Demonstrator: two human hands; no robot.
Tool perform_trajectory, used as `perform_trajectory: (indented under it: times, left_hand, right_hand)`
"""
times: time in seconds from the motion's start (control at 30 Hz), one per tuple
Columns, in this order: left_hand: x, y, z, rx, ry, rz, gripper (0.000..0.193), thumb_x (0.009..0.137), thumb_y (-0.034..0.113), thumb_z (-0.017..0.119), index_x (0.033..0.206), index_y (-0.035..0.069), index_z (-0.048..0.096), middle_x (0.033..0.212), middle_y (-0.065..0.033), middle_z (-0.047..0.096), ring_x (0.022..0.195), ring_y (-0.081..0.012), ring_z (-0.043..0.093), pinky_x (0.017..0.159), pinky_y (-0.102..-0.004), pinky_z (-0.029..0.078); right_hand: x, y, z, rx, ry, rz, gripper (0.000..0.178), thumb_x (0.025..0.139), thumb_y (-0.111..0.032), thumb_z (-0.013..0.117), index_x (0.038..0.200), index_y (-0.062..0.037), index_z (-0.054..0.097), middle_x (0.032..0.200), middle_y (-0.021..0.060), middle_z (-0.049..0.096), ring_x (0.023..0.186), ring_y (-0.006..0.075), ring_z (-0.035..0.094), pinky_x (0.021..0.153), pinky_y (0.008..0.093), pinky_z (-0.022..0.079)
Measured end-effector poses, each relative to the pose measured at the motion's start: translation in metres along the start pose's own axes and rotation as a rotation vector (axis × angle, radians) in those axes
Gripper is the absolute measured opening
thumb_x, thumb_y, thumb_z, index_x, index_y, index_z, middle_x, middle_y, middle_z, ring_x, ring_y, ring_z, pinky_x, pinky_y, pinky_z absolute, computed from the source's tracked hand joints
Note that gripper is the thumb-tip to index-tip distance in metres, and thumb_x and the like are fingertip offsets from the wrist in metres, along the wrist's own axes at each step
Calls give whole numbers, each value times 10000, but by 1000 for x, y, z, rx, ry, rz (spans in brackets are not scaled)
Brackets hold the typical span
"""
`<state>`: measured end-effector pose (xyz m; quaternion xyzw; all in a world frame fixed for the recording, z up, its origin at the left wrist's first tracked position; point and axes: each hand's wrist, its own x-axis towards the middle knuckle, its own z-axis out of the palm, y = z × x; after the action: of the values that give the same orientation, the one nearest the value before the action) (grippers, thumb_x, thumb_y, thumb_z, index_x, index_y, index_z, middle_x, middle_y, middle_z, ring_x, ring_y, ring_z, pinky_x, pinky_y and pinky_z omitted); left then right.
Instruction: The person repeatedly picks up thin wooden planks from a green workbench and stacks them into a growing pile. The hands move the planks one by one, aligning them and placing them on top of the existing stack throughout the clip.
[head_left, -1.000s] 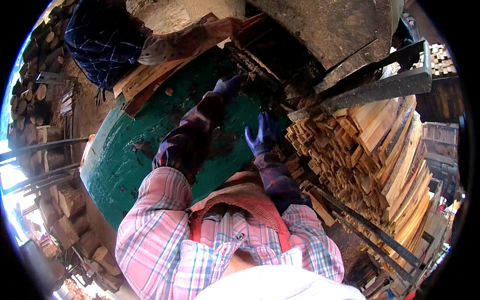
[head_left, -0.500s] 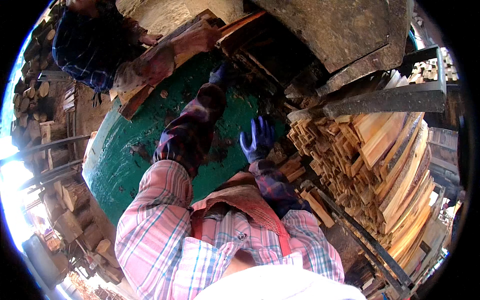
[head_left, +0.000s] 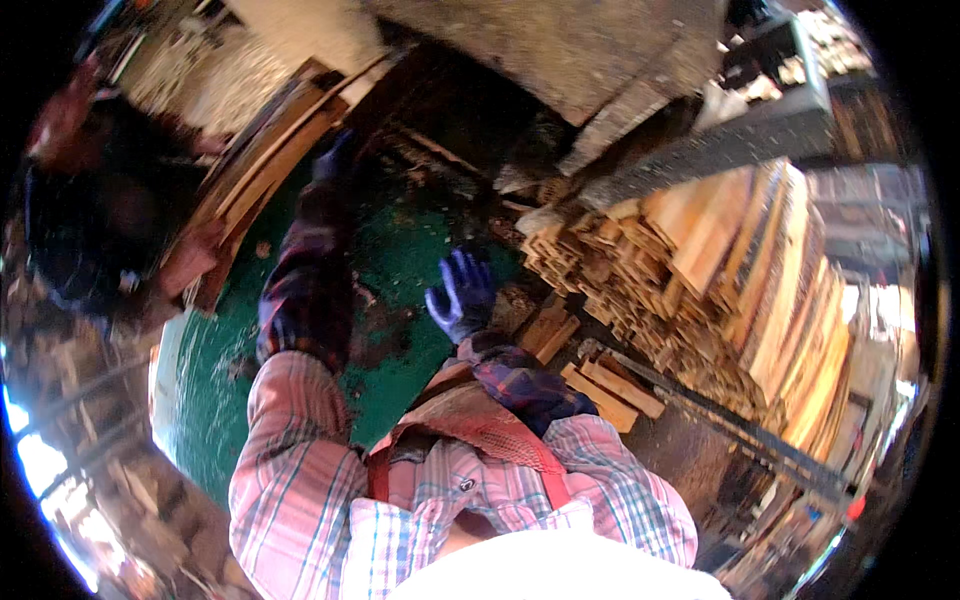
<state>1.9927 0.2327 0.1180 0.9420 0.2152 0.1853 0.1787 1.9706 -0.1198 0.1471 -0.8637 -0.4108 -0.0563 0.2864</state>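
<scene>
My left hand, in a dark purple-blue glove, is stretched far forward at the right end of several long rough boards. Its fingers are dark and blurred, so whether they grip a board cannot be made out. Nearer to me, my right hand, in a purple-blue glove, hovers over the green tabletop with its fingers spread and nothing in it. Dark bark scraps are strewn on the green surface between my arms.
At the far left a person in dark clothing stands by the boards. A large stack of split wood strips fills the right side under a metal beam. Short wood offcuts lie by my right elbow. A worn brown panel stands ahead.
The whole view has swung, so the table, woodpile and both my hands sit further left in the picture. The boards now lie closer to my left hand. My right hand stays spread.
</scene>
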Motion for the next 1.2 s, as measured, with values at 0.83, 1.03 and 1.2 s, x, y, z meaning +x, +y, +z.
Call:
perform_trajectory:
  times: [0.83,1.03,1.2]
  left_hand:
    - [-485,108,-91,-2024,-170,-1438,370,906,307,485,1105,5,560,885,-98,631,781,-236,625,658,-391,521]
    - [-531,208,-35,-988,-624,-76,340,864,332,589,1042,45,638,913,-68,638,826,-176,580,775,-347,477]
    - [-493,258,-95,-1391,-903,-157,327,893,291,555,1100,45,611,1001,-83,635,880,-178,601,777,-326,490]
  right_hand:
    - [-105,-81,43,991,-153,429,684,872,-319,590,1381,1,264,1379,184,375,1267,253,372,1030,359,327]
    - [-251,-99,-9,1078,-321,519,603,873,-267,599,1341,5,333,1246,155,463,1114,221,456,926,322,387]
    - [-270,-87,-116,854,122,480,538,874,-223,607,1308,8,390,1136,130,536,986,195,526,840,291,437]
